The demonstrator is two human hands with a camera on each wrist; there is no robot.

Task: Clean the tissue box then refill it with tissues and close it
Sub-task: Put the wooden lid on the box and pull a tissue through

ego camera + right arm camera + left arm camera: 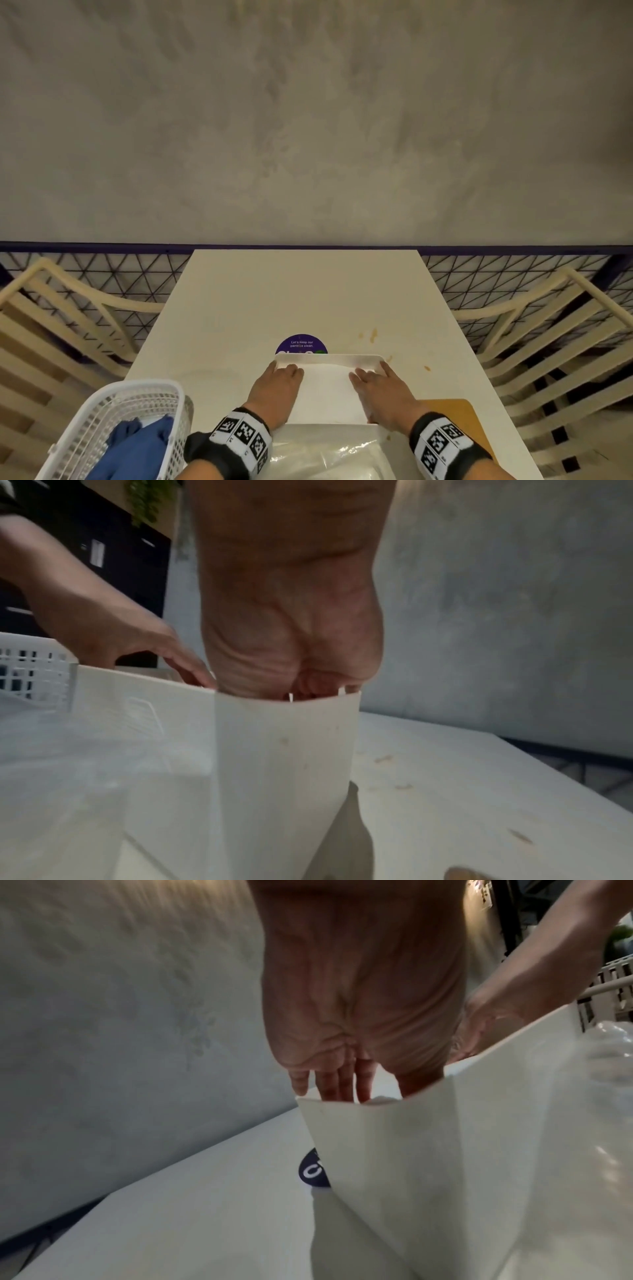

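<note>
— Tissue box (346,360) sits open on the white table (308,294), near its front edge; what are the hands doing?
— Left hand (278,390) and right hand (383,394) both reach inside it, fingers (337,1081) fairly straight, flat on the white tissues (327,394); neither hand is clenched or pinching; a white basket (102,418) stands to the left

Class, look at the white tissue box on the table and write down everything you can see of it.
The tissue box is a white, smooth, plastic-looking rectangular container with rounded corners, standing upright and open-topped on the cream table. White tissues fill it. The left hand and right hand reach in at opposite ends, fingers down on the tissues. Its far wall partly covers a purple sticker. Faint brown specks mark its outer wall.
</note>
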